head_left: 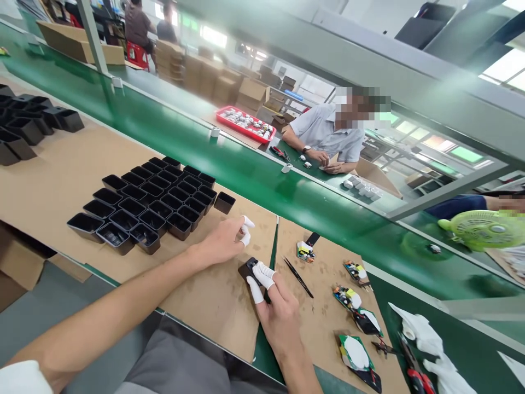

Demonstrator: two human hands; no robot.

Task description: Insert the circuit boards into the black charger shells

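Observation:
My right hand (281,306), with white finger cots on its thumb and fingers, grips a small black plastic case (246,268) low over the cardboard. What lies inside the case is hidden by the fingers. My left hand (225,241), also in white finger cots, hovers up and to the left of it, thumb and fingertips apart with nothing between them. Close behind the left hand stands a lone black box (225,202), beside many open-topped black boxes (150,189) in rows. Black tweezers (298,277) lie just right of the held case.
Circuit boards (306,251) with parts on them lie on the right cardboard (324,328). Red-handled pliers (416,366) and crumpled white tissue (422,331) are at far right. Across the green bench (320,205) sits a co-worker, near a red tray (246,125) and a green fan (488,229).

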